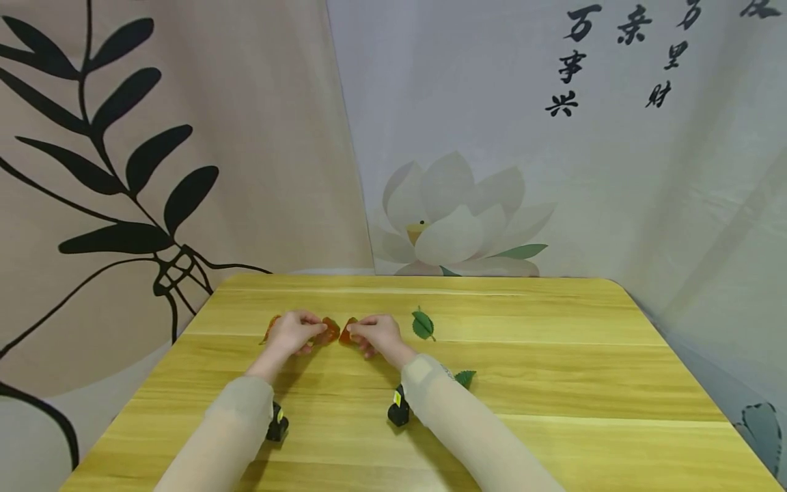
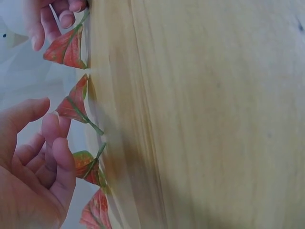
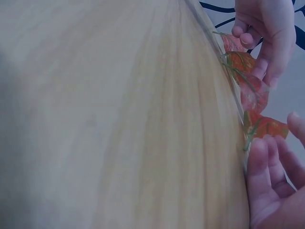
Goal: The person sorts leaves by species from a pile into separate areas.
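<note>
My left hand [image 1: 295, 333] pinches the edge of a red leaf [image 1: 330, 330] low over the wooden table. Close beside it, my right hand [image 1: 378, 335] has its thumb and fingertips on another red leaf [image 1: 346, 333]. A small gap separates these two leaves. In the left wrist view, an orange-green leaf [image 2: 88, 167] and a red leaf [image 2: 95, 210] lie in line with them, on the outer side of my left hand. Seen from the right wrist, thin green stems show on the right-hand leaf [image 3: 267, 126] and its neighbours. My left hand partly hides the outer leaves in the head view.
To the right of my hands a green leaf [image 1: 423, 324] lies on the table [image 1: 553, 342]. A second green leaf [image 1: 465, 378] is partly covered by my right sleeve [image 1: 455, 410]. Behind the table's far edge hangs a printed curtain [image 1: 283, 137].
</note>
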{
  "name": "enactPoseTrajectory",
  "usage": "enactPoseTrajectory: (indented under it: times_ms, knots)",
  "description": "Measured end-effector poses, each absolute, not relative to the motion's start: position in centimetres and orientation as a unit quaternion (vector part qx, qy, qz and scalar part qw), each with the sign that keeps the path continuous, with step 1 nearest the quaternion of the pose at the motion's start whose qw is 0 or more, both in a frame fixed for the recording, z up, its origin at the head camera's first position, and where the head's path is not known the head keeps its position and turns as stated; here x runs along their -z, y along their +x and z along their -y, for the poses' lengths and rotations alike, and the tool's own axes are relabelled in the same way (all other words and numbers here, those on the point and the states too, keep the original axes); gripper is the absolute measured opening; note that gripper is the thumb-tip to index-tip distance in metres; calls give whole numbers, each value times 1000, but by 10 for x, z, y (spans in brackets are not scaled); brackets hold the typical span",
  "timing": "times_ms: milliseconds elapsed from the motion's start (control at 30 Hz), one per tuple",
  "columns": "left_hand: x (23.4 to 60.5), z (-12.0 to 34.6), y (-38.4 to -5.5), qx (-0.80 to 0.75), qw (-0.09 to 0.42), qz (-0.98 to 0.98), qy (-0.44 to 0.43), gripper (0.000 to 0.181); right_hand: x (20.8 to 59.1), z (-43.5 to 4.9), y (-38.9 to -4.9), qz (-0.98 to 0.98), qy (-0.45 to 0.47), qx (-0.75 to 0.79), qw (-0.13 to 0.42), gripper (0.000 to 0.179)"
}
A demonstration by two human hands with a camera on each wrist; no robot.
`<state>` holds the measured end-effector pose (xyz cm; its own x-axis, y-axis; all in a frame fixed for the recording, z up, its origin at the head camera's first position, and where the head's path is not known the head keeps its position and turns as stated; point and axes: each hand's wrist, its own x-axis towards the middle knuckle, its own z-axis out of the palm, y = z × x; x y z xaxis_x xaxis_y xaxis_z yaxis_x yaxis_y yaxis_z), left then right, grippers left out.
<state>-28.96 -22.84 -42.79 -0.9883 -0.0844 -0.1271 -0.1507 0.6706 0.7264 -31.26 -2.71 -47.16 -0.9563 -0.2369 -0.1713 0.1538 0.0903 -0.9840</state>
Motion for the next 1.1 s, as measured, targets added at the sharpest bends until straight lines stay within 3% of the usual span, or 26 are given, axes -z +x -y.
enactPoseTrajectory:
  times_ms: [500,667,900,1100]
  knots:
    - [428,227,-292,-414,29,-908,-59,25,472,21,-312,-714,-27,685,145,22]
    - [424,227,-292,-422,-6,-905,-50,25,467,15,-312,-703,-29,696,143,25]
    - [414,216,-291,-429,-63,-901,-13,21,439,-13,-310,-700,-42,700,136,29]
    - [409,191,-286,-457,-43,-888,27,18,416,-56,-293,-709,-66,689,136,37]
